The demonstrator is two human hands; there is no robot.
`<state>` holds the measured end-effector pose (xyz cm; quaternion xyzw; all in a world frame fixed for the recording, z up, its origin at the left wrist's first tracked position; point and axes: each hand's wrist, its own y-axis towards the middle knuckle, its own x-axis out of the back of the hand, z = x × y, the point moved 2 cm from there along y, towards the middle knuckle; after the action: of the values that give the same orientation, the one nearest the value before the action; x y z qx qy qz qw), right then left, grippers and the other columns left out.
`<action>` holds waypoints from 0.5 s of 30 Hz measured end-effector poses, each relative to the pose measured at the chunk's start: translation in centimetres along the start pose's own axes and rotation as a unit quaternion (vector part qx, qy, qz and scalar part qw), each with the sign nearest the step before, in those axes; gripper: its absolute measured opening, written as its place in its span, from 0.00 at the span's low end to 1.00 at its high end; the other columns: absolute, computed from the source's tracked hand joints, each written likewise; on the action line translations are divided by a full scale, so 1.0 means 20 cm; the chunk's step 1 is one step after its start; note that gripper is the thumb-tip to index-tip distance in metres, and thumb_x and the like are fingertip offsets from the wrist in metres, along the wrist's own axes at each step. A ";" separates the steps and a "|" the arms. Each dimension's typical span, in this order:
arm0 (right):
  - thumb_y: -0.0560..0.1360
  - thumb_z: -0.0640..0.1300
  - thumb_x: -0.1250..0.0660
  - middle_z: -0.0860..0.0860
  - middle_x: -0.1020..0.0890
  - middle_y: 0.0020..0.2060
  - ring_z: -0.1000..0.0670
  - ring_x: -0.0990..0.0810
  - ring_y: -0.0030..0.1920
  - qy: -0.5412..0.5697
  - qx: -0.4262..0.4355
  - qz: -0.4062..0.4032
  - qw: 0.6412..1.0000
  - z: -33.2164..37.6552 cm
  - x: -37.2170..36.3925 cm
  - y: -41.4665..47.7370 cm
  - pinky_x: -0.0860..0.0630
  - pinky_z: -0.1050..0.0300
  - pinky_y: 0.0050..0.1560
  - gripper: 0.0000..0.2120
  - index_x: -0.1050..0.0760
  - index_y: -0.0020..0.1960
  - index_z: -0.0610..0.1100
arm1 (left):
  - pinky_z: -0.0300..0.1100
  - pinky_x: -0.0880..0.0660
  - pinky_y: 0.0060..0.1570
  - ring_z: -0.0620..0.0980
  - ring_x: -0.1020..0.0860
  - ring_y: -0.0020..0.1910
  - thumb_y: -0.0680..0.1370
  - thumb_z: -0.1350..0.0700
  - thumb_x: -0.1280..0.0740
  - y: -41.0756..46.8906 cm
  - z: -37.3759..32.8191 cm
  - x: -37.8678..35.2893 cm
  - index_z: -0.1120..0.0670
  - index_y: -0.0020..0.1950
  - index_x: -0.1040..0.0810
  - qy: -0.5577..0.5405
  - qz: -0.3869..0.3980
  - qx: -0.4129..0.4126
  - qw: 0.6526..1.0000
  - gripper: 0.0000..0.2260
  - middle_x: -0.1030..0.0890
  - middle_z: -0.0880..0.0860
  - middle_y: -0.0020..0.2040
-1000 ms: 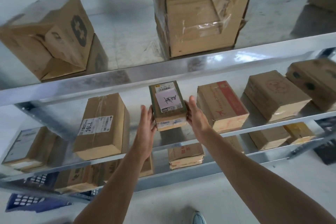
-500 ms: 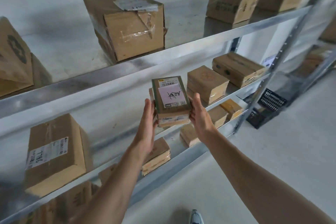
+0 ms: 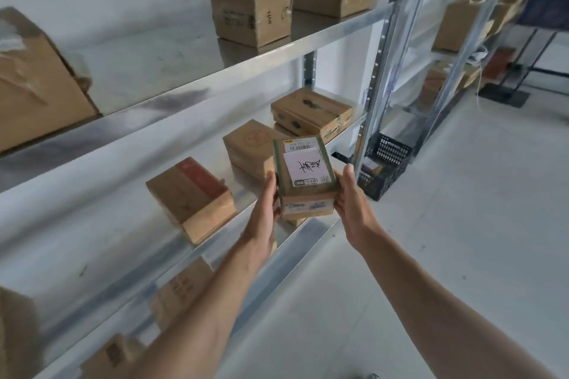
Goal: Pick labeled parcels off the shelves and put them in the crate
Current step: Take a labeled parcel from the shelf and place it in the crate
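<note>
The parcel (image 3: 303, 175) was off the middle shelf (image 3: 92, 218), held in the air just in front of the shelf's front lip, between the two hands. The left hand (image 3: 264, 203) gripped its left side and the right hand (image 3: 351, 197) its right side, each thumb lying up along an edge. The fingers went under the parcel, so how far they curled could not be told. The parcel's long axis ran away from the person, with the far end tipped up and the white label (image 3: 304, 164) facing the camera.

The black crate (image 3: 385, 169) stood on the floor (image 3: 462, 224), ahead of the hands, to their right and lower, close beside the foot of the shelf's upright post (image 3: 374, 86). The right hand was the nearer one to it. The next move would probably be a carry rightward and down, most likely led by the right arm.

The post stood between the parcel and the crate's near corner, so that edge would be the one to mind. Swinging out over the floor looked safer than hugging the shelf. The floor to the right offered plenty of room. Something pale already lay in the crate, but what it was could not be made out.
</note>
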<state>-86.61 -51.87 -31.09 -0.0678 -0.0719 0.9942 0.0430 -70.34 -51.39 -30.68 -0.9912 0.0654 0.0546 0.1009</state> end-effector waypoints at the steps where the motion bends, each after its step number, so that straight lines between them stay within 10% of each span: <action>1: 0.85 0.62 0.58 0.60 0.13 0.52 0.61 0.15 0.53 0.002 0.000 -0.008 1.000 0.01 0.11 0.04 0.24 0.61 0.56 0.28 0.19 0.59 0.56 | 0.44 0.31 0.65 0.33 0.20 0.57 0.83 0.34 0.51 0.06 0.01 -0.11 0.34 0.61 0.22 0.002 0.007 0.007 1.000 0.20 0.17 0.35 0.59; 15: 0.85 0.63 0.56 0.56 0.14 0.58 0.56 0.17 0.59 0.017 -0.037 -0.098 0.994 0.11 1.29 0.48 0.28 0.57 0.59 0.26 0.19 0.60 0.58 | 0.58 0.37 0.75 0.49 0.25 0.70 0.77 0.27 0.46 0.72 0.17 -1.22 0.40 0.72 0.25 0.000 0.073 0.039 0.997 0.29 0.19 0.45 0.67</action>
<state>-113.10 -59.27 -33.71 -0.0789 -0.1145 0.9805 0.1392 -96.77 -61.87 -33.80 -0.9791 0.1396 0.0596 0.1351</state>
